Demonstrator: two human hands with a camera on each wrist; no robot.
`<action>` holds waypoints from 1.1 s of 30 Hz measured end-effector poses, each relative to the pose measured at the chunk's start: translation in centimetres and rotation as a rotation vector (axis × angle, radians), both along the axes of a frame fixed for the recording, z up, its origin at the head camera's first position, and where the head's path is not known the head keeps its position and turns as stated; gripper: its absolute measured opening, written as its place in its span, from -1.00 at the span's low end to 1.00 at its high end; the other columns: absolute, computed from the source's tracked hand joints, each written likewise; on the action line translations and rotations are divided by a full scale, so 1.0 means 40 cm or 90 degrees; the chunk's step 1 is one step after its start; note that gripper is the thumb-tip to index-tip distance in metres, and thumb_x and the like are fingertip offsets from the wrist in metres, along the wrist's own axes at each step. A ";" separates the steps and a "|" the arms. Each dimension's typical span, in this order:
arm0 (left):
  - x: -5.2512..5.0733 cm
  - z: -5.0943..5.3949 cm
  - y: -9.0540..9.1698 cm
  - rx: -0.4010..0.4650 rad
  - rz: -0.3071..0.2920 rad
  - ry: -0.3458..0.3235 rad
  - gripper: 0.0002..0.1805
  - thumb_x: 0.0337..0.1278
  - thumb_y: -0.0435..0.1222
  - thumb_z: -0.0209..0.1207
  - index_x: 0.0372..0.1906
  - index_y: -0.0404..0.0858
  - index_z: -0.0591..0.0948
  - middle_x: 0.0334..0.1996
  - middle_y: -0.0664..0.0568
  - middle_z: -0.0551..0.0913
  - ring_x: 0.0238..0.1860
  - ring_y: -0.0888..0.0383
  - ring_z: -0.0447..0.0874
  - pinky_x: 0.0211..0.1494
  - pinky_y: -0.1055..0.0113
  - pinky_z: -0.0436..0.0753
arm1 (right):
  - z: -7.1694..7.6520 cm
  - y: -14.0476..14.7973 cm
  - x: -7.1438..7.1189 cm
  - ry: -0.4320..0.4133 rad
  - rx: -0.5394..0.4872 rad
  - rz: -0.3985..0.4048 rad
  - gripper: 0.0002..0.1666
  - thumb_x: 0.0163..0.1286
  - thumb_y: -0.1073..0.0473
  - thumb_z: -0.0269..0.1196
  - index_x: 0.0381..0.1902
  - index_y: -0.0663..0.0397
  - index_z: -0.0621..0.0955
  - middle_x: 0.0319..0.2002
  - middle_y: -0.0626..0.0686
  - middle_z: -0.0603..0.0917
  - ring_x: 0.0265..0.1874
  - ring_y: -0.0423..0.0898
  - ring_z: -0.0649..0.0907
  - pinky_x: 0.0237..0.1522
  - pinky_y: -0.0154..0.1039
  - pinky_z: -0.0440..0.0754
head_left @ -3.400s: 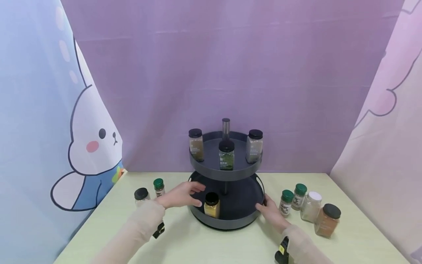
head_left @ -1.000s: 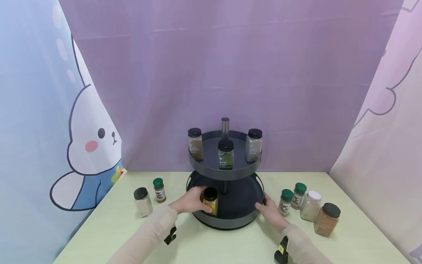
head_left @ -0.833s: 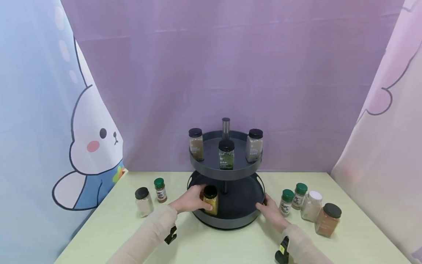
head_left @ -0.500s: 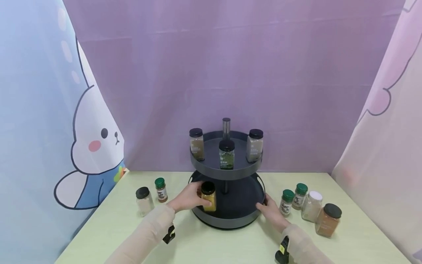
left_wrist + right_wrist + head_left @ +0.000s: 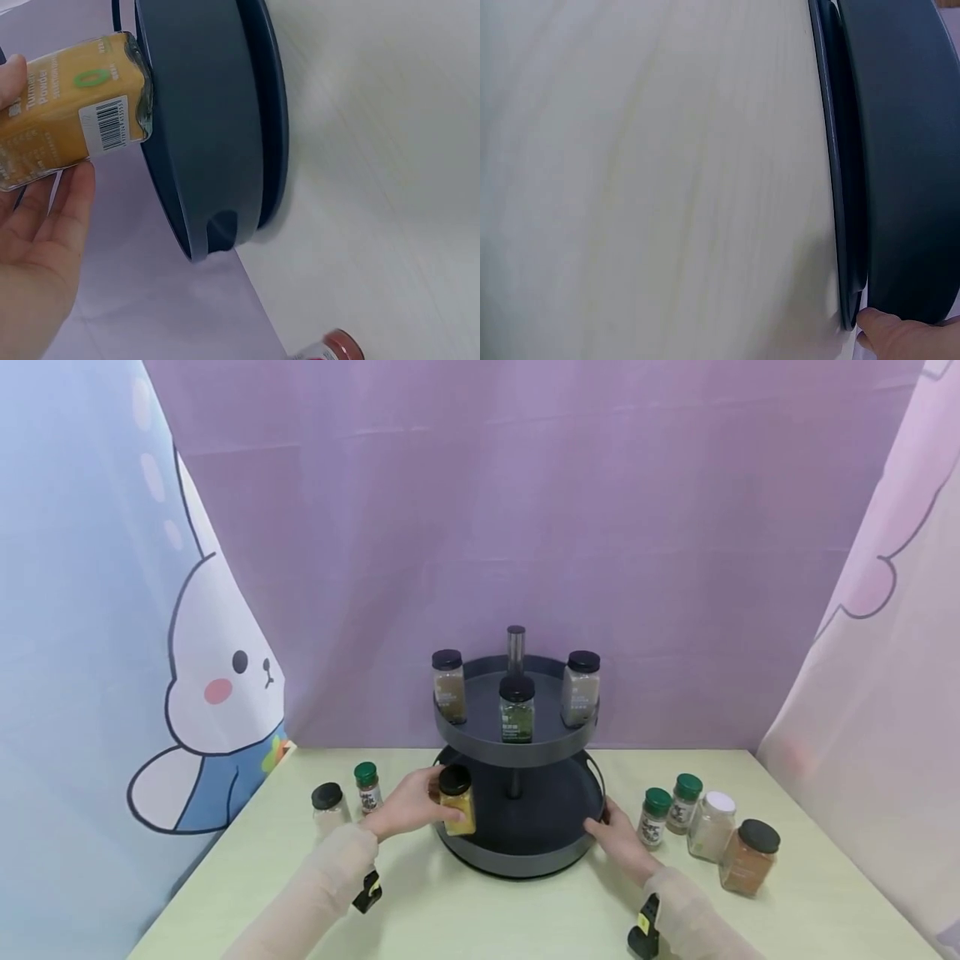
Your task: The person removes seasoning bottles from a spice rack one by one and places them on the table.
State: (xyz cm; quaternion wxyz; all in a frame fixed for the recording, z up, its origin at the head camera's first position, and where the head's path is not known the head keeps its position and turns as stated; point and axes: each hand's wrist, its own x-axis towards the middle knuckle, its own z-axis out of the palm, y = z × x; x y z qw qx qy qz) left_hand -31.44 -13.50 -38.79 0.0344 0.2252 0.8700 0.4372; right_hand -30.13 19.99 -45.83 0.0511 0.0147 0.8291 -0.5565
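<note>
My left hand [image 5: 408, 803] grips a square jar of yellow turmeric powder [image 5: 461, 814] with a black lid, thumb on the near side and fingers behind. The jar is raised and tilted over the left front rim of the lower tier [image 5: 525, 862] of a dark two-tier turntable rack. In the left wrist view, the turmeric jar [image 5: 66, 86] has its base close beside the rack's wall [image 5: 214, 112]; whether they touch I cannot tell. At the right side, my right hand [image 5: 624, 845] pinches the lower tier's rim, with some fingers hidden outside it.
On the upper tier [image 5: 517, 753] stand a brown spice jar [image 5: 449, 689], a green herb jar [image 5: 517, 714] and a grey spice jar [image 5: 581, 692]. Several jars, including a reddish-brown one [image 5: 748, 860], stand at right. A black-lidded jar [image 5: 328, 802] and green-capped bottle [image 5: 368, 789] stand left.
My left hand has taken hold of the turmeric jar, lifted it off the lower tier's floor and moved it left to the rim. My right hand has stayed on the rack.
</note>
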 end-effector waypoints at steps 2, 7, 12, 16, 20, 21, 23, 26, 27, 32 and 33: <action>0.001 -0.002 -0.013 0.000 0.007 -0.002 -0.41 -0.24 -0.16 0.41 0.02 -0.20 0.51 -0.16 0.03 0.63 -0.18 0.14 0.58 -0.17 0.30 0.61 | 0.002 -0.001 0.000 -0.001 -0.001 0.001 -0.18 0.39 0.20 -0.05 0.36 0.47 -0.20 0.36 0.47 -0.10 0.34 0.34 -0.01 0.33 0.14 0.07; 0.008 -0.006 -0.048 0.001 0.017 0.004 -0.42 -0.26 -0.12 0.42 0.00 -0.14 0.52 -0.18 0.07 0.64 -0.14 0.12 0.59 -0.12 0.27 0.61 | 0.004 0.002 0.000 -0.002 -0.006 0.004 -0.18 0.39 0.21 -0.05 0.36 0.46 -0.22 0.37 0.45 -0.12 0.35 0.33 -0.03 0.35 0.13 0.04; 0.019 -0.008 -0.090 -0.005 0.041 0.016 -0.43 -0.29 -0.11 0.43 -0.04 -0.14 0.54 -0.19 0.09 0.64 -0.14 0.12 0.59 -0.11 0.22 0.62 | 0.000 0.005 -0.004 -0.005 -0.002 0.004 -0.17 0.39 0.20 -0.05 0.37 0.44 -0.22 0.37 0.44 -0.12 0.35 0.32 -0.03 0.35 0.12 0.04; 0.031 -0.009 -0.122 -0.022 0.062 0.032 -0.45 -0.29 -0.13 0.43 -0.06 -0.18 0.55 -0.22 0.08 0.64 -0.17 0.12 0.59 -0.11 0.22 0.62 | -0.003 0.004 -0.004 -0.010 -0.004 0.004 -0.17 0.38 0.21 -0.05 0.38 0.43 -0.22 0.38 0.43 -0.12 0.36 0.31 -0.03 0.36 0.11 0.03; 0.047 -0.008 -0.153 -0.040 0.092 0.015 -0.41 -0.30 -0.13 0.44 -0.04 -0.24 0.53 -0.20 0.03 0.64 -0.14 0.08 0.59 -0.07 0.17 0.62 | -0.001 0.003 -0.003 -0.006 -0.001 0.003 -0.17 0.38 0.20 -0.05 0.37 0.44 -0.22 0.37 0.44 -0.12 0.35 0.32 -0.02 0.35 0.12 0.04; 0.050 -0.009 -0.161 -0.043 0.108 0.003 -0.39 -0.33 -0.13 0.45 -0.03 -0.23 0.53 -0.19 0.04 0.64 -0.12 0.09 0.59 -0.05 0.17 0.61 | 0.000 0.002 -0.003 -0.004 0.001 0.003 -0.17 0.38 0.20 -0.05 0.37 0.44 -0.21 0.37 0.44 -0.11 0.35 0.32 -0.02 0.35 0.13 0.04; 0.054 -0.015 -0.182 -0.055 0.124 -0.002 -0.35 -0.34 -0.13 0.45 0.00 -0.27 0.52 -0.16 0.01 0.63 -0.11 0.06 0.59 -0.04 0.15 0.61 | 0.000 0.002 -0.003 -0.002 0.002 0.003 -0.17 0.38 0.20 -0.04 0.37 0.46 -0.21 0.37 0.45 -0.11 0.35 0.32 -0.01 0.35 0.13 0.05; 0.060 -0.030 -0.215 -0.062 0.140 -0.002 -0.30 -0.36 -0.15 0.46 0.03 -0.31 0.51 -0.13 -0.02 0.63 -0.10 0.05 0.59 -0.03 0.15 0.61 | -0.002 0.002 -0.002 -0.004 -0.001 0.003 -0.17 0.38 0.21 -0.04 0.37 0.46 -0.21 0.37 0.45 -0.11 0.35 0.31 -0.02 0.35 0.12 0.04; 0.061 -0.035 -0.226 -0.063 0.143 -0.002 -0.29 -0.37 -0.15 0.46 0.03 -0.32 0.50 -0.12 -0.03 0.63 -0.10 0.05 0.58 -0.04 0.15 0.61 | -0.002 0.002 -0.002 -0.004 -0.001 0.003 -0.17 0.39 0.21 -0.04 0.37 0.47 -0.20 0.37 0.45 -0.10 0.35 0.31 -0.02 0.35 0.12 0.04; 0.074 -0.056 -0.270 -0.047 0.159 -0.021 -0.26 -0.36 -0.19 0.46 0.07 -0.37 0.47 -0.06 -0.10 0.61 -0.05 -0.01 0.57 0.01 0.11 0.59 | -0.002 0.005 -0.002 -0.001 -0.004 0.011 -0.17 0.40 0.19 -0.05 0.36 0.47 -0.22 0.37 0.46 -0.12 0.35 0.33 -0.04 0.35 0.14 0.02; 0.076 -0.059 -0.276 -0.050 0.164 -0.025 -0.24 -0.37 -0.18 0.46 0.07 -0.39 0.46 -0.05 -0.12 0.60 -0.05 -0.03 0.57 0.01 0.11 0.59 | -0.001 0.007 -0.002 0.001 -0.005 0.014 -0.17 0.40 0.18 -0.05 0.36 0.47 -0.23 0.37 0.46 -0.13 0.35 0.33 -0.04 0.35 0.14 0.02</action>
